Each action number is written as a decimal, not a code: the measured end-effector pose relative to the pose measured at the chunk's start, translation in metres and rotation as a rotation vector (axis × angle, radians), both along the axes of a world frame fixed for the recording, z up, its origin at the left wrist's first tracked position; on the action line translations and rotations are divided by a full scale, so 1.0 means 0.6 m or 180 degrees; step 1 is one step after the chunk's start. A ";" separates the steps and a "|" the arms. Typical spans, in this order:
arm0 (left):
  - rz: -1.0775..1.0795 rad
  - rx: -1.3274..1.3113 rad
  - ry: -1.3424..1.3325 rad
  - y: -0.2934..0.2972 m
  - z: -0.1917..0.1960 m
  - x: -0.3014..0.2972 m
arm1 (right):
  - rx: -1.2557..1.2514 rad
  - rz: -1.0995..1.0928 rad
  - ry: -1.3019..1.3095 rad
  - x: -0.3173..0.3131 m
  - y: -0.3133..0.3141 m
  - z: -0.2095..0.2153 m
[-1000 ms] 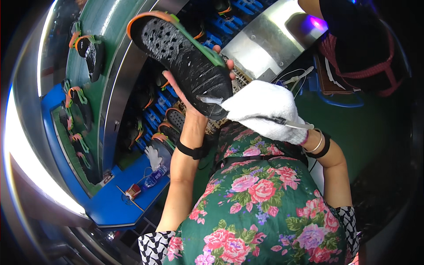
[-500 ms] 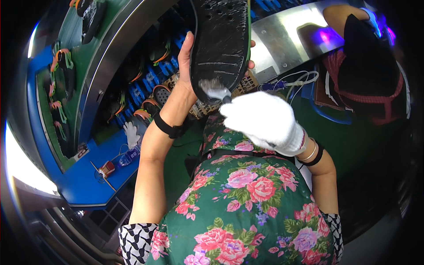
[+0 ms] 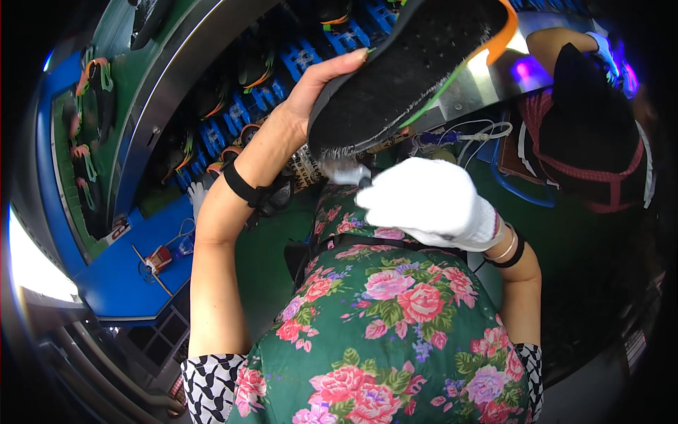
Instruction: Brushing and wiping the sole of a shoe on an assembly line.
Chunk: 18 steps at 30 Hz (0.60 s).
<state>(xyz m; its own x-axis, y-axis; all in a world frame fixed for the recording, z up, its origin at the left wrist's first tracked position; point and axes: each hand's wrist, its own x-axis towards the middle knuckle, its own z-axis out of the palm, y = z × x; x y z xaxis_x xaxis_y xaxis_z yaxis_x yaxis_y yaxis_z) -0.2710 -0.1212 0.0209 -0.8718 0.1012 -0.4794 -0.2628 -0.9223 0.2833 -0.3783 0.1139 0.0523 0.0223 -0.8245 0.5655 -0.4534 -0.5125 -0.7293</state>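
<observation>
My bare left hand (image 3: 314, 92) grips a black shoe (image 3: 402, 78) with green and orange edging, held tilted in front of me. Its thumb presses on the near side, while the other fingers are mostly hidden behind it. Small holes dot the dark face, and whitish, wet-looking streaks run along its lower right edge. My right hand (image 3: 424, 198), in a white knitted glove, is closed around a small brush (image 3: 347, 172) with a metal collar. The bristles are at the shoe's rounded lower end; whether they touch it is hard to tell.
Blue racks (image 3: 300, 56) with more shoes stand ahead behind a curved metal rim (image 3: 159, 120). A green conveyor (image 3: 67, 169) carries shoe pieces at left, beside a blue table (image 3: 127, 286). At right are white cables (image 3: 480, 134) and another person's arm (image 3: 561, 44).
The shoe has turned, its upper end swinging right and exposing the green and orange edge. My left forearm moved slightly left. The brush shifted down from the shoe's face to its lower edge.
</observation>
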 end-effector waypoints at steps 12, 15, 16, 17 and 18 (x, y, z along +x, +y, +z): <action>-0.0475 -0.0088 -0.0297 -0.004 0.025 -0.004 | 0.0118 0.0213 0.0068 -0.008 0.009 -0.013; -0.0502 -0.0379 -0.0459 0.002 0.033 -0.005 | -0.0210 0.0079 0.0150 -0.027 -0.002 0.002; -0.0567 -0.0378 -0.0446 0.003 0.031 -0.006 | -0.0189 0.0033 0.0333 -0.023 0.000 -0.006; -0.0643 -0.0380 -0.0426 0.002 0.031 -0.009 | -0.0168 -0.0026 0.0523 -0.019 0.001 -0.015; -0.0647 -0.0377 -0.0417 0.002 0.030 -0.011 | -0.0143 0.0047 0.0612 -0.014 0.003 -0.020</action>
